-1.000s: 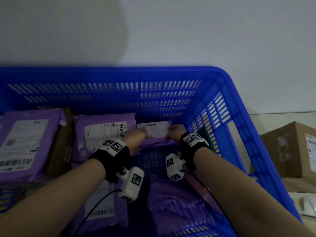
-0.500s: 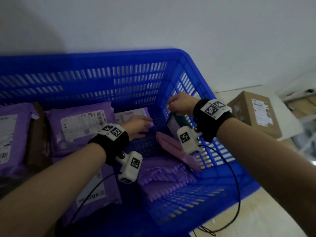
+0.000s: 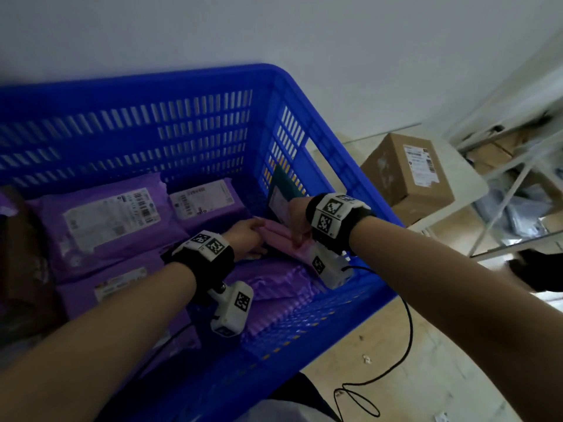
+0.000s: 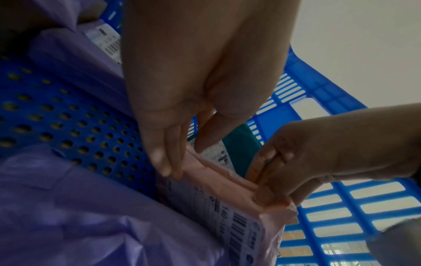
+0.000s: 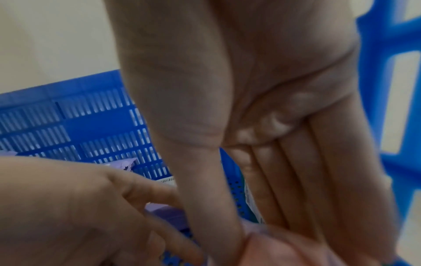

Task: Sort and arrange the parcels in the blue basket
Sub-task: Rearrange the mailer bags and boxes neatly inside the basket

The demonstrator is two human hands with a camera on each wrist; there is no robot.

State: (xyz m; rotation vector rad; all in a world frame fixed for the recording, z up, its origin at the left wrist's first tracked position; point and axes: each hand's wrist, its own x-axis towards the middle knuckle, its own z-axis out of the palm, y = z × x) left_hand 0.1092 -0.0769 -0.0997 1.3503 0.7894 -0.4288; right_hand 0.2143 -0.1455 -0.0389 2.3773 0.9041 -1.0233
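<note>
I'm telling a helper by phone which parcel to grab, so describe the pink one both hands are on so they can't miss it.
Look in the blue basket, at its right-hand end beside the slotted side wall. There, both hands grip the upper edge of the pink parcel, which stands on edge: the left hand and the right hand. It is the only pink one; its neighbours are purple bags and a teal parcel.
</note>
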